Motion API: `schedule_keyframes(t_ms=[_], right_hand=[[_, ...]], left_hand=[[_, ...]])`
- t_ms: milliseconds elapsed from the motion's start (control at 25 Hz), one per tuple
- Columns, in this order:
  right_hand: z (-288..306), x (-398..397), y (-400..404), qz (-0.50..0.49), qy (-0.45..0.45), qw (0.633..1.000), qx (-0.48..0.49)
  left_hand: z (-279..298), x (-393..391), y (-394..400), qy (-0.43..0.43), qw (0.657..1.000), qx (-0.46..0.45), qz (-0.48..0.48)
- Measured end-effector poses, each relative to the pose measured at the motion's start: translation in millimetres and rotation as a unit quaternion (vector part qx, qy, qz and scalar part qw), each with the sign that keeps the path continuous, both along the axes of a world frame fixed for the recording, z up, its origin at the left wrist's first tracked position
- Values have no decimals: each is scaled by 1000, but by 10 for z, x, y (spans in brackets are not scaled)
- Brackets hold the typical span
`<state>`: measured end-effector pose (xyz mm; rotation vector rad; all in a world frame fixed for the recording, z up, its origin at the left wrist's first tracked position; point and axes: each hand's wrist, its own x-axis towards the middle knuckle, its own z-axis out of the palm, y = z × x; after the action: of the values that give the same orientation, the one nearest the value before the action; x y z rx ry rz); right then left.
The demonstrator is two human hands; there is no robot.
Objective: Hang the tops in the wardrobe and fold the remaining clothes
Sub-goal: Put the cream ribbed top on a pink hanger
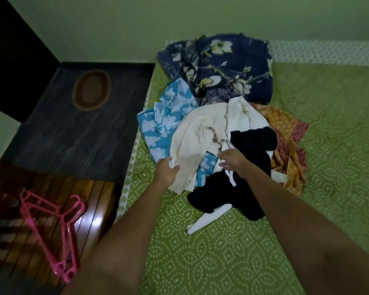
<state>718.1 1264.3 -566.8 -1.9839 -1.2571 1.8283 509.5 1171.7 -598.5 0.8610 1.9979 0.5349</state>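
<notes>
Left hand point(167, 172) grips the cream top point(192, 141) at its seven o'clock hem; right hand point(232, 159) seemingly pinches it. Soft, light; take the shoulders.

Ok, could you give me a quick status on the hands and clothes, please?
Left hand grips cream top. Right hand on the pile, grip unclear. Black garment overlaps it.

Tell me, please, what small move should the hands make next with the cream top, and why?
Probably lift the cream top clear of the pile. The left hand already grips its lower edge, and the right hand reaches its middle, but it lies over the blue garment and against the black garment. The pink hangers wait on the floor, left of the bed.
</notes>
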Motion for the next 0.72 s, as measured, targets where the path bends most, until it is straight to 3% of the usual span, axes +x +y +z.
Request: schedule_keyframes(t_ms=[160, 320, 440, 520, 640, 720], right_hand=[[-899, -374, 208, -20, -14, 1000, -7], [-1409, -624, 435, 4, -68, 998, 11], [-1503, -768, 551, -2, -90, 994, 64], [-1491, -822, 572, 4, -89, 993, 75], [-1281, -675, 384, -32, -13, 999, 14], [-1161, -327, 85, 23, -60, 997, -35]], left_hand=[[-925, -73, 39, 132, 964, -94, -210], [-1376, -127, 190, 109, 974, -132, -150], [-1479, -165, 355, 68, 986, -77, -128], [-1423, -185, 378, 50, 981, -64, -174], [-1195, -188, 212, 34, 952, -72, -296], [-1025, -112, -4, 24, 917, -109, -383]])
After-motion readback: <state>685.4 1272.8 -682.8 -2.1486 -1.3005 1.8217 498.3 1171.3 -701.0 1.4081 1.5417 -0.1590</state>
